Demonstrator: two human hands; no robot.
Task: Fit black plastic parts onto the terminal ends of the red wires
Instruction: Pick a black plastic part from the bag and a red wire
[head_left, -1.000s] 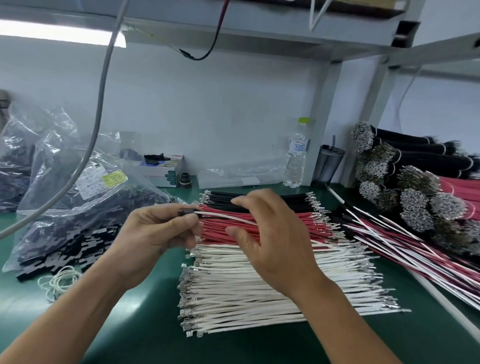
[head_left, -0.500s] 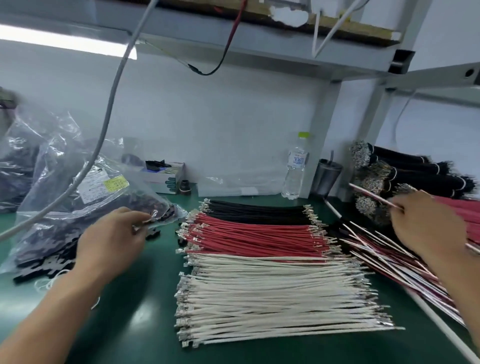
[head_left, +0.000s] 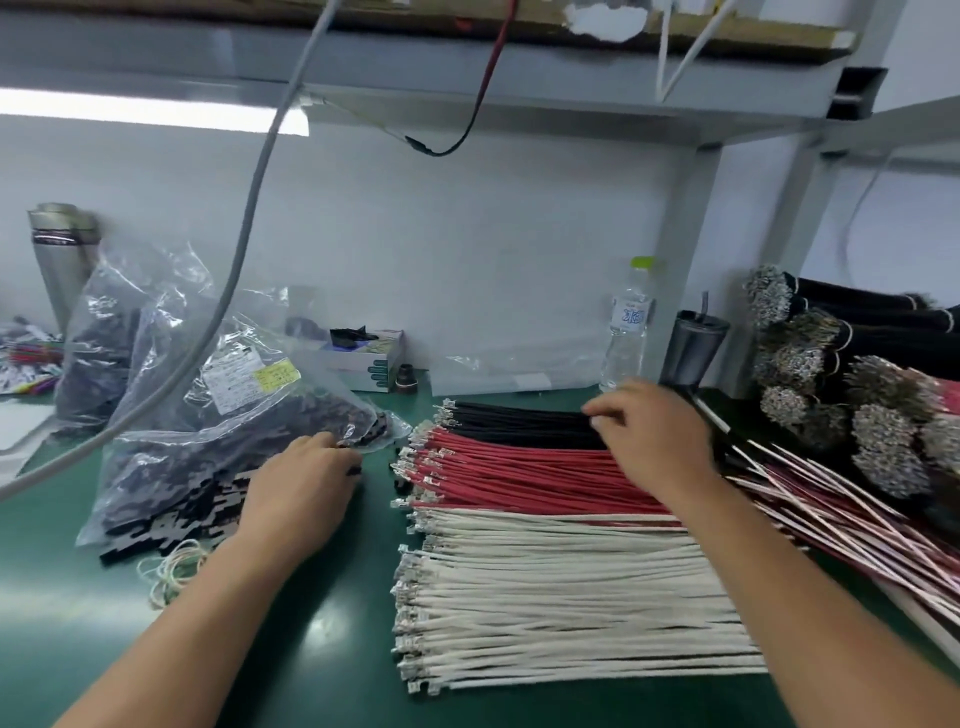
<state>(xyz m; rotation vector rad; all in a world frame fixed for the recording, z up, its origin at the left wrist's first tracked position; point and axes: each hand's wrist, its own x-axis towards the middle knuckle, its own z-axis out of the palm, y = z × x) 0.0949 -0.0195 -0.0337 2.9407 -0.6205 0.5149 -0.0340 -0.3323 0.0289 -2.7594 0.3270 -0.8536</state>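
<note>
Left hand (head_left: 306, 488) now down at mouth of clear bag (head_left: 218, 415), fingers curled, pinching small black part (head_left: 354, 471) at fingertips. Right hand (head_left: 654, 441) back from assembled pile (head_left: 841, 514) at far right, empty now, fingers loosely bent and narrow over black wires (head_left: 519, 421), just behind red wires (head_left: 530, 473). Holding nothing as far as visible. Red row directly under right fingertips, metal ends (head_left: 421, 457) pointing toward left fingers, close beside them. White wires (head_left: 561, 597) nearer the body. Looks like previous piece dropped off, new cycle starting: next part fetched, next wire not yet picked
</note>
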